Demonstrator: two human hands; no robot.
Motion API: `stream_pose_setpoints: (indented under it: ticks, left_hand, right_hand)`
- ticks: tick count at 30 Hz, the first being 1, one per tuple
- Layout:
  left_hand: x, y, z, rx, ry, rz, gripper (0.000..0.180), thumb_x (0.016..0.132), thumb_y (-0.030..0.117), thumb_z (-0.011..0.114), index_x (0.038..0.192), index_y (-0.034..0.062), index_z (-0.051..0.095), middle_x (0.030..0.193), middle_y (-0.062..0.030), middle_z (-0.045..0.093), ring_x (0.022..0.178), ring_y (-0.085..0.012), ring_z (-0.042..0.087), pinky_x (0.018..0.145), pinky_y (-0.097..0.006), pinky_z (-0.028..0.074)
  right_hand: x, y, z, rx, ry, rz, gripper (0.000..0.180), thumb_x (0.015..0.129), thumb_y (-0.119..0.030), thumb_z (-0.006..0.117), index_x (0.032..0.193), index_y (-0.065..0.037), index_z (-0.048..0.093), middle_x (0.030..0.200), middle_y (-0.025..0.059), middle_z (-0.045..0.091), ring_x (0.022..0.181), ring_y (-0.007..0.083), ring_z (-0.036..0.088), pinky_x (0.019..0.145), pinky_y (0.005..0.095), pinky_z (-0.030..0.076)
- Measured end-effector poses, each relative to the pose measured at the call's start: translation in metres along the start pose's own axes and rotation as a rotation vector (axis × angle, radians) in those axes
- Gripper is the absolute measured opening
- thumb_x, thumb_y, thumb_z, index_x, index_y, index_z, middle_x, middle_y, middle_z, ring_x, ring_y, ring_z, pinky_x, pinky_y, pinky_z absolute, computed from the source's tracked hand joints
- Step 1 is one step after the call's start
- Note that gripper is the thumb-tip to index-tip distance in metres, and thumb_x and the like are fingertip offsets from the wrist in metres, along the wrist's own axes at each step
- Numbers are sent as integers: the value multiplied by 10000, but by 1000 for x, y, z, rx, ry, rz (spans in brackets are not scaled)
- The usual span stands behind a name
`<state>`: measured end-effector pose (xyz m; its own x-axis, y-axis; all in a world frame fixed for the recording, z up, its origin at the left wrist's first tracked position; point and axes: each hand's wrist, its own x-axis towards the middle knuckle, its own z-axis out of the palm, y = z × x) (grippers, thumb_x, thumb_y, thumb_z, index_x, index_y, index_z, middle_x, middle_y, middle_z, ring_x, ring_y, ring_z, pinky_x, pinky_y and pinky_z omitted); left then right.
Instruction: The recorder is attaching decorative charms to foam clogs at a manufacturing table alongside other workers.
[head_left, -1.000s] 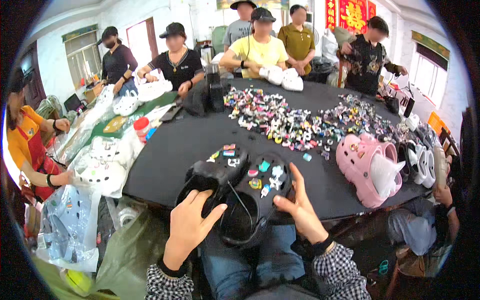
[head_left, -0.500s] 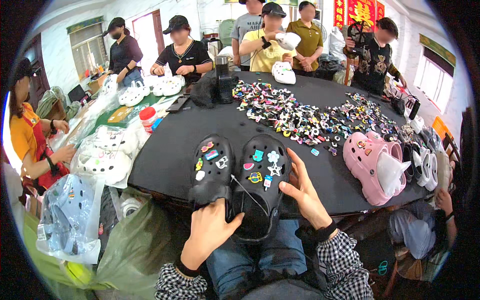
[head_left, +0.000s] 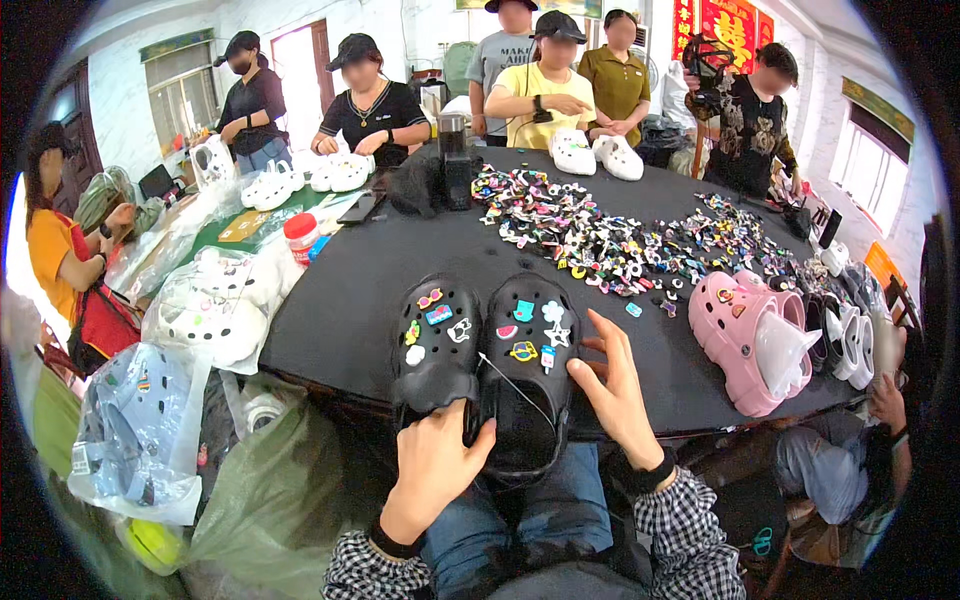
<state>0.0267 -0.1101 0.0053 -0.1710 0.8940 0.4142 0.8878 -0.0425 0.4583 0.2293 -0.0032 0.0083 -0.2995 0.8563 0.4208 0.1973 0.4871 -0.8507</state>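
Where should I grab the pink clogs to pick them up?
Probably by the heel end of the pink clogs, coming from the near table edge. A clear cone sticks out of the openings there, and the rounded, charm-studded toes point away, giving little to pinch.

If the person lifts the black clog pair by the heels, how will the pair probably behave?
The black clog pair looks like thick moulded foam, so it is probably light and keeps its shape. A thin cord appears to join the two, so they may lift together. The left hand and right hand already rest on them at the table's edge.
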Motion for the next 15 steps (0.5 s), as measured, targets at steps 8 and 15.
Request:
stream_pose_setpoints:
  ticks: [8,15]
  left_hand:
    - [-20,3,25,69,164,91,283,839,290,686,742,39,597,569,-138,595,483,-332,610,463,-434,488]
    - [-23,13,17,110,154,94,256,825,280,700,710,59,639,556,-121,590,454,-318,588,447,-412,470]
  right_hand:
    - [-28,3,-1,-163,-6,-148,616,903,-80,595,1457,16,341,1473,219,345,1368,364,372,1136,407,307]
    - [-33,-7,-5,-157,20,-198,706,899,-202,632,1477,31,302,1497,240,295,1376,387,347,1113,430,336]
